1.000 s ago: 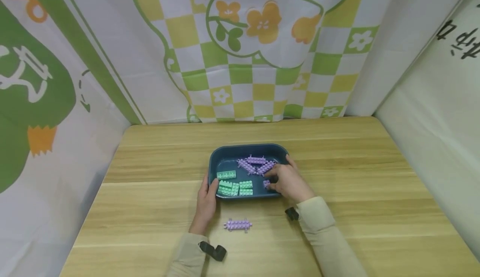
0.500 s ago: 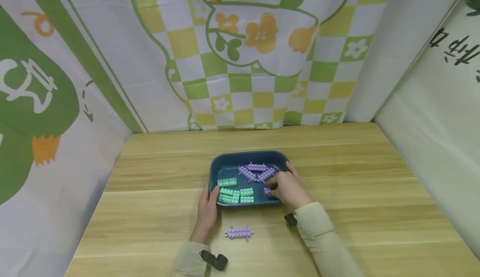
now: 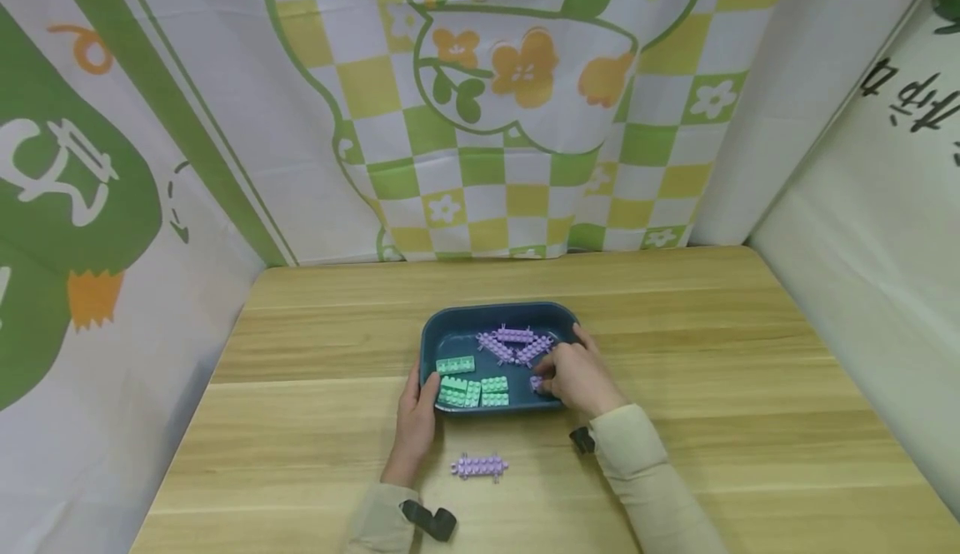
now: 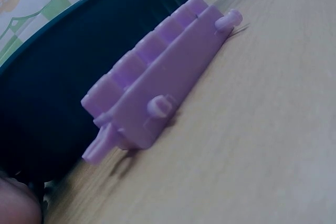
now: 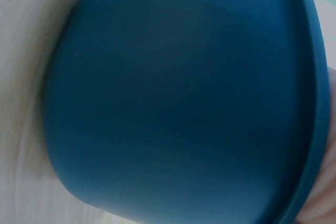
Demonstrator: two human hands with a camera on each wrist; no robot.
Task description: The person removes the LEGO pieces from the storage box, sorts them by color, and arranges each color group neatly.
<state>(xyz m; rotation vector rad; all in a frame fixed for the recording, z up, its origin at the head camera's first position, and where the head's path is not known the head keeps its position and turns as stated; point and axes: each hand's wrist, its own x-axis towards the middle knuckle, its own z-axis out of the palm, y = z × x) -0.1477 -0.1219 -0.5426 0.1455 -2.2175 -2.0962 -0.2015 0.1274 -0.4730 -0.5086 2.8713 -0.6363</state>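
Note:
A dark blue tray (image 3: 459, 342) stands on the table. My left hand (image 3: 415, 425) grips its left end, thumb over the rim. My right hand (image 3: 585, 376) reaches in over the right end, one finger out past the rim, thumb and forefinger pinching a purple building block (image 3: 536, 383) that they partly hide. Several purple blocks (image 3: 516, 336) lie near the tray's back wall. Green building blocks (image 3: 495, 391) are grouped at its front left. Another purple block (image 3: 480, 466) with small side pegs lies on the table before the tray; the left wrist view shows this block (image 4: 163, 77) close up.
The wooden table (image 3: 712, 354) reaches back to a patterned cloth (image 3: 517, 121), with pale printed sheets on both sides. In the right wrist view the tray's outer wall (image 5: 178, 98) fills most of the picture.
The head view has tilted up slightly, so everything sits lower in it. Both hands stay at the tray, and the blocks keep their places.

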